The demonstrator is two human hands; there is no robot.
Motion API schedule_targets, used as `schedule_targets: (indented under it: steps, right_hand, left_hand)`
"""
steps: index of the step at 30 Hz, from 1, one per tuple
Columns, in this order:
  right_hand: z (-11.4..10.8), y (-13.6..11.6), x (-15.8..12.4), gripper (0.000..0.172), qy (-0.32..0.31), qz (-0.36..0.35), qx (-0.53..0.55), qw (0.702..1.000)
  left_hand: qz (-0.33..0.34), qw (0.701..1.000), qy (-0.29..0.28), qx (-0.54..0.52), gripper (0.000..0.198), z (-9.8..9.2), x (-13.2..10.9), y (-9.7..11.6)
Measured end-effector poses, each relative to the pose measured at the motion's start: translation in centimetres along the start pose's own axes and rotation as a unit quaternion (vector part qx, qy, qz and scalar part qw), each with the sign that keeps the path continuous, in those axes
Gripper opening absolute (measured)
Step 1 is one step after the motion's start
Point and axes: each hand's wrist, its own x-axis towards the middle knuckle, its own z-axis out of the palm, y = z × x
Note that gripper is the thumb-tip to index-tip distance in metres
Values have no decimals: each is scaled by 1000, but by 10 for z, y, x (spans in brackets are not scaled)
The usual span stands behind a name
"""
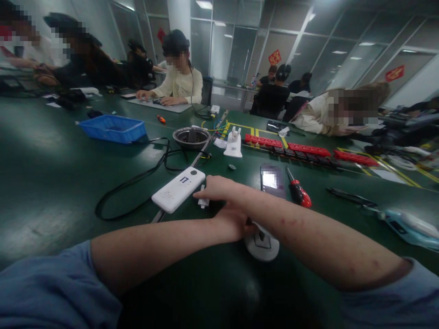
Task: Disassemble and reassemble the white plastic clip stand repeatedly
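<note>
My right hand (221, 188) reaches across to the left, over my left wrist. Its thumb is stretched out over a small white plastic part (203, 202), apart from the fingers, which are partly hidden. I cannot tell whether it touches the part. Beneath my right forearm, my left hand (236, 221) is closed on a white device with a rounded end (262, 246); the forearm hides much of both. To the left of my right hand lies a white oblong device (178, 189) marked 17, with a dark round spot at one end.
Beyond my hands stand a white stand-like piece (233, 145), a metal bowl (191, 138) and a blue tray (113, 129). A black cable (126, 183) loops at left. Right of me lie a lit phone (270, 178), a red-black screwdriver (300, 193) and a light-blue tool (409, 228). Co-workers sit around.
</note>
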Motion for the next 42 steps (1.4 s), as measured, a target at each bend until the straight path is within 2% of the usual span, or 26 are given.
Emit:
schedule_targets:
  steps: [2,5,7,10,14,17,20,24,31,37,42]
  right_hand:
    - [-2,-1,-4,26,-16,-1,56,998]
    - [-23,14,-25,25,-5,-23,182,983]
    - [-41,39,-48,26,37,-50,280,958]
    - [-58,86,-89,16,111,-56,397,909]
    - [-48,134,-125,5,136,-24,472,871]
    - [-33,144,-128,9,122,-19,495,860]
    - [-24,141,-118,16,120,-15,500,858]
    - [-19,134,-102,30,118,15,478,870]
    - [-19,132,-95,30,131,50,384,913]
    - [-18,130,-90,28,227,23,259,939]
    - [-13,125,-99,22,321,-46,171,930]
  left_hand:
    - [2,1000,-4,1,48,-1,0,-1]
    - [37,999,7,-9,53,-4,-1,-3]
    - [63,998,20,-18,60,-6,-1,-4]
    - [62,997,23,-30,65,-5,-1,-4]
    - [48,997,20,-53,62,-2,1,0]
    - [42,998,29,-49,59,-1,2,4]
    - [41,998,28,-36,57,-1,1,8]
    - [46,998,24,-23,54,-3,3,9]
    - [70,997,18,-19,54,-1,15,6]
    - [76,996,28,-21,55,3,17,4]
    - [76,996,28,-29,54,3,15,2]
